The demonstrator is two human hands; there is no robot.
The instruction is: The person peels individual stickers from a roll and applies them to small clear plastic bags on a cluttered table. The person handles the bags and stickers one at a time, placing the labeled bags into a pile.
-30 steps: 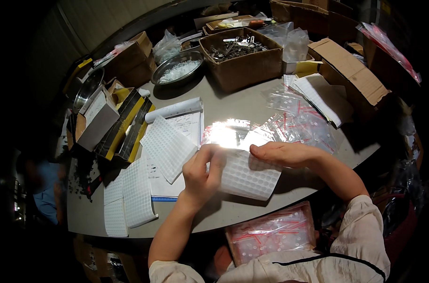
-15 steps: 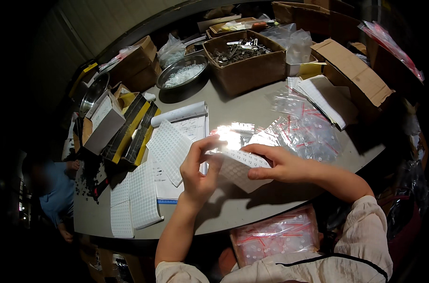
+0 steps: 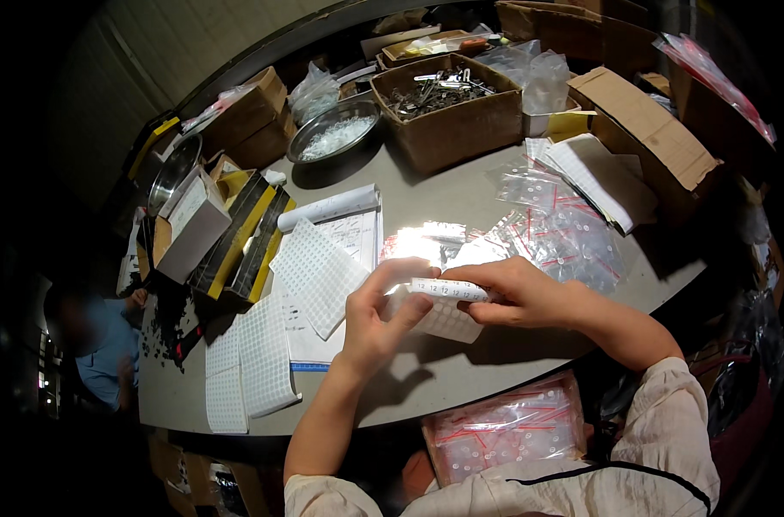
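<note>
A white sheet of small round stickers [image 3: 449,320], printed in rows, is bent over between my hands above the table. My left hand [image 3: 382,312] grips its left side with thumb and fingers. At the other end, my right hand [image 3: 521,295] pinches the folded upper edge. Just beyond the sheet, shiny clear zip bags [image 3: 573,243] with red strips lie spread, many bearing a round white sticker. More sticker sheets [image 3: 319,267] rest left of my hands, partly over a paper pad [image 3: 349,231] with a rolled-back page.
A carton of metal parts [image 3: 448,129] stands at the back, beside a metal bowl of small clear pieces [image 3: 336,138]. Black-and-yellow boxes [image 3: 237,233] sit at left. Below the table's near edge is a box of bags [image 3: 504,435]. A person in blue [image 3: 108,345] is at far left.
The sheet has been folded over further, its printed edge now turned up as a narrow band. My left hand has shifted slightly right and down, and my right fingers have closed in on the fold.
</note>
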